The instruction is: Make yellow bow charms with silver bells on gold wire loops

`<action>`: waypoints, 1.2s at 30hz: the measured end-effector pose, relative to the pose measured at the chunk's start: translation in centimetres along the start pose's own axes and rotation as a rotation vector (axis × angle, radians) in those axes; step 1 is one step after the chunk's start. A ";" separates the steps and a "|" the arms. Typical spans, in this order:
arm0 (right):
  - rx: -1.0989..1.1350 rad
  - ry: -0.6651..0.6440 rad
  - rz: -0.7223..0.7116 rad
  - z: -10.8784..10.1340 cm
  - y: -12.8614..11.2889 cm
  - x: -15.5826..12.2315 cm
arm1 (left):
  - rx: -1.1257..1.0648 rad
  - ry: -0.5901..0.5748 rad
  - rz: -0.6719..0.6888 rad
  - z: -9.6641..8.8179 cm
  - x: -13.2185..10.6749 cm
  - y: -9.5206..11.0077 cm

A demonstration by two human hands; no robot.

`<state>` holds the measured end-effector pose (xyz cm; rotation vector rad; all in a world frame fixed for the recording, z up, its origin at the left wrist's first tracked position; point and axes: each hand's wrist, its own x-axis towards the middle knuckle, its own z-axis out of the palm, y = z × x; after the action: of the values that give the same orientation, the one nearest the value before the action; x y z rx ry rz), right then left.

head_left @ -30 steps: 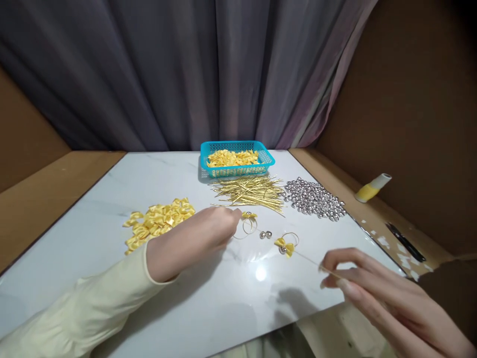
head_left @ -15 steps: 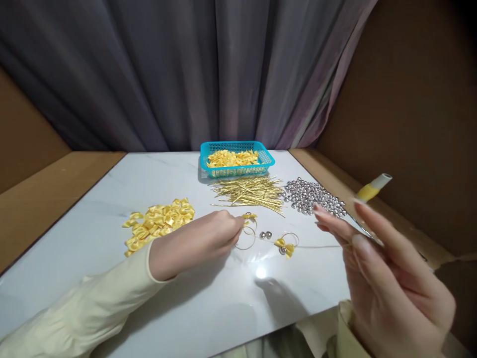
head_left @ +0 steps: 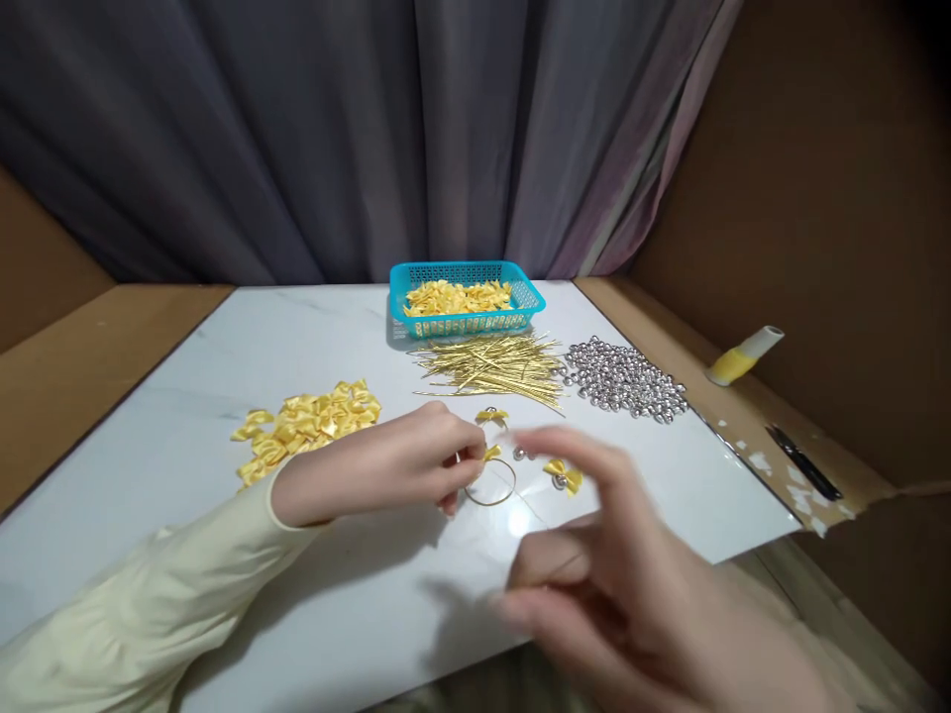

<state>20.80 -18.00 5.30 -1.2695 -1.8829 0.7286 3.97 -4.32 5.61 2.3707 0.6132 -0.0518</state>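
Observation:
My left hand (head_left: 386, 467) rests on the white board (head_left: 371, 584) with its fingertips pinched on a thin gold wire ring (head_left: 490, 483) that carries a small yellow bow. Two more yellow bows (head_left: 565, 474) with small silver bells lie just right of it. My right hand (head_left: 616, 584) hovers in front of them, blurred by motion, fingers partly curled; whether anything is in it cannot be made out.
A pile of yellow bows (head_left: 308, 424) lies at the left. A teal basket (head_left: 465, 297) of bows stands at the back, with gold pins (head_left: 494, 364) and silver bells (head_left: 624, 380) before it. A yellow thread spool (head_left: 743, 355) and black tool (head_left: 803, 461) lie on the cardboard at the right.
My right hand rose off the board's right edge, then swept left and down in front of the bows. My left hand drew the ring slightly toward me. The view tilted down a little.

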 end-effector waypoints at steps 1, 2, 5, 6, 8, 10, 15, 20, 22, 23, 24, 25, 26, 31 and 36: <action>-0.067 -0.077 -0.001 0.4 -0.3 0.3 | -0.007 -0.006 0.000 -0.1 0.1 -0.1; -0.138 -0.131 0.016 0.7 -0.6 0.7 | -0.009 -0.012 0.003 -0.2 0.2 -0.2; -0.340 -0.177 0.021 0.6 -1.1 1.5 | -0.031 -0.047 0.019 -0.4 0.2 -0.1; -0.387 -0.176 -0.002 0.2 -1.1 1.6 | -0.045 -0.063 0.026 -0.6 0.2 0.0; -0.440 -0.158 -0.035 -0.9 -1.0 1.6 | -0.078 -0.089 0.030 -0.8 0.0 0.4; -0.443 -0.135 -0.042 -1.9 -0.8 1.6 | -0.119 -0.116 0.016 -0.9 -0.3 0.7; -0.308 0.028 -0.097 -3.2 -0.4 1.2 | -0.298 -0.204 -0.029 -1.1 -1.1 1.3; -0.096 0.235 -0.074 -2.2 0.1 0.0 | -0.357 -0.229 -0.058 -1.4 -1.7 1.8; -0.054 0.244 -0.043 -1.2 0.5 -0.6 | -0.364 -0.230 -0.053 -1.5 -1.9 2.0; -0.036 0.245 -0.035 -0.7 0.7 -0.9 | -0.357 -0.225 -0.054 -1.6 -2.0 2.1; -0.024 0.265 -0.019 -0.3 0.9 -1.2 | -0.344 -0.221 -0.057 -1.6 -2.0 2.3; -0.010 0.298 -0.015 0.2 1.1 -1.4 | -0.328 -0.219 -0.063 -1.7 -2.1 2.4; -0.002 0.334 -0.020 0.5 1.3 -1.6 | -0.316 -0.222 -0.069 -1.8 -2.1 2.5; -0.083 0.383 -0.084 1.2 1.6 -1.9 | -0.303 -0.237 -0.076 -1.9 -2.1 2.6; -0.157 0.369 -0.095 1.1 1.6 -2.0 | -0.342 -0.264 -0.065 -2.1 -1.8 2.5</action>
<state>21.20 -19.38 2.90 -1.3000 -1.7044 0.2755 3.25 -5.43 9.07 1.9717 0.5246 -0.2629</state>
